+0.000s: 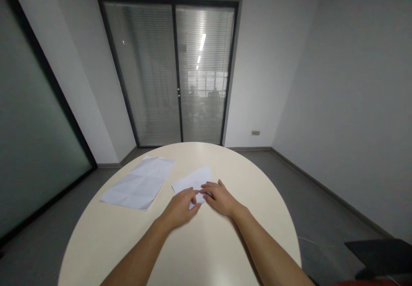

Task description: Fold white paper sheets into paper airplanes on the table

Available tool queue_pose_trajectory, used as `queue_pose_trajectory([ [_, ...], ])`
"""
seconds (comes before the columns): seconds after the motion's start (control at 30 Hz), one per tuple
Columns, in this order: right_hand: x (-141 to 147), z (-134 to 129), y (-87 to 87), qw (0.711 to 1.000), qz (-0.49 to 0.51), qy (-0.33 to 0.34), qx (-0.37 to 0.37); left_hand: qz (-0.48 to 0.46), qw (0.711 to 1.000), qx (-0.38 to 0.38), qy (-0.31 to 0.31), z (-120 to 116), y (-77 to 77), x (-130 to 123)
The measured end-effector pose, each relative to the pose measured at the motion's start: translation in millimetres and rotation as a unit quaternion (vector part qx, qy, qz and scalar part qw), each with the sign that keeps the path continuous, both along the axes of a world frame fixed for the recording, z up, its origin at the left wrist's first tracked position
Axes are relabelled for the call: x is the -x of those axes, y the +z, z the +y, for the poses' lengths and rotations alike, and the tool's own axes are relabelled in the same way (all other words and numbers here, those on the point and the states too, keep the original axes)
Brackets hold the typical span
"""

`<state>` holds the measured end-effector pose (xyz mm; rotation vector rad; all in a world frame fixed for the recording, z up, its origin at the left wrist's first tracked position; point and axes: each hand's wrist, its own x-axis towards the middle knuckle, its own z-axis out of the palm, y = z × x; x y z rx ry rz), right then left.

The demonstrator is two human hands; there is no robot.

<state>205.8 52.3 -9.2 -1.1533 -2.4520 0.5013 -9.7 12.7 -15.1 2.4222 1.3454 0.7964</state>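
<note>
A folded sheet of white paper (195,177) lies on the round table in front of me, its near part bent over in a smaller flap. My left hand (184,206) rests at the near left of this paper, with the thumb and curled fingers closed on its near edge. From the right, my right hand (220,197) grips the fold, its thumb and forefinger close to my left fingertips and the other fingers bent on the paper. My fingers hide part of the fold.
A larger creased sheet of white paper (141,182) lies to the left on the cream round table (206,251). Beyond the table stands a glazed door with blinds (174,75). At the lower right is a dark flat object (380,254), perhaps part of a chair.
</note>
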Motion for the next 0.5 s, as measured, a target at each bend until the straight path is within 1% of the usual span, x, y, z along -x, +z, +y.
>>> queue_pose_trajectory([
  [0.13, -1.2, 2.7, -4.5, 1.000, -0.007, -0.003, -0.006, 0.001, 1.000, 0.004, -0.006, -0.8, 1.7, 0.4],
  [0.3, -2.9, 4.1, -7.9, 1.000, -0.011, -0.007, -0.002, 0.007, 1.000, 0.002, -0.003, -0.7, 0.2, 1.7],
  [0.5, -1.6, 1.5, -3.9, 1.000, 0.000, -0.008, -0.016, 0.001, 1.000, 0.003, 0.006, -0.4, -1.4, 1.5],
])
